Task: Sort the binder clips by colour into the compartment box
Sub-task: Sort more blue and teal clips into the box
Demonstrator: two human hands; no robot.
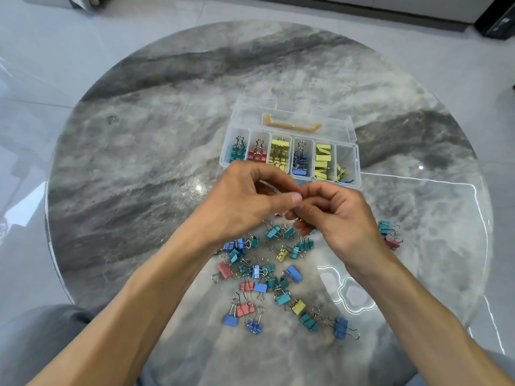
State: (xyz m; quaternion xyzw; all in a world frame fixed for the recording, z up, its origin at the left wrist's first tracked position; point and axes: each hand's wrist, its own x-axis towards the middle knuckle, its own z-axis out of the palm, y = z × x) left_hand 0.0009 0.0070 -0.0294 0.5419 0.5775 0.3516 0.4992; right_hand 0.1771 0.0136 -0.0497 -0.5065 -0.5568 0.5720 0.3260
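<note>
Both your left hand (248, 196) and right hand (331, 215) pinch one small blue clip (299, 194) between curled fingertips; the compartment box (347, 156) lies just beyond at twelve o'clock, its blue compartment (301, 160) straight ahead.

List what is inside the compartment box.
Compartment box, left to right: teal clips, red clips, yellow clips, blue clips, more yellow, then a few mixed. The left hand hides the near-left edge.

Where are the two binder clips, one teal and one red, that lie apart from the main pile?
In the head view, the teal binder clip and the red binder clip lie together on the round marble table, right of the right hand.
</note>
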